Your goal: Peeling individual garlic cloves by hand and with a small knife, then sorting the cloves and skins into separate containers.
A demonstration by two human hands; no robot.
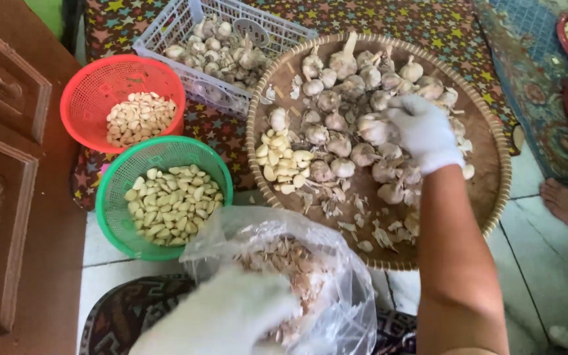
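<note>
Round woven bamboo tray (488, 190), shallow, on the floor: carries whole garlic bulbs (336, 141), a small heap of peeled cloves (283, 164) at its left side, and loose papery skins (363, 223) along the near edge.

White slatted plastic crate (165, 29), behind the tray: more unpeeled bulbs.

Green round plastic mesh basket (116, 197), left of the tray: peeled cloves, roughly half full.

Red round plastic mesh basket (83, 89), behind the green one: a smaller lot of peeled cloves.

Clear thin plastic bag (346, 289), nearest the viewer: holds garlic skins and scraps.

Right hand (422, 131), white glove: reaches over the tray, fingers curled around one garlic bulb (373, 128) in the pile.

Left hand (221, 319), white glove: at the bag's mouth, pressed against the plastic; whether the fingers pinch it cannot be told.

Handling note, as a judgement: a bulb is best lifted clear of its neighbours with a full-fingered grip, and the bag mouth held wide so skins drop in rather than scatter onto the floor.
</note>
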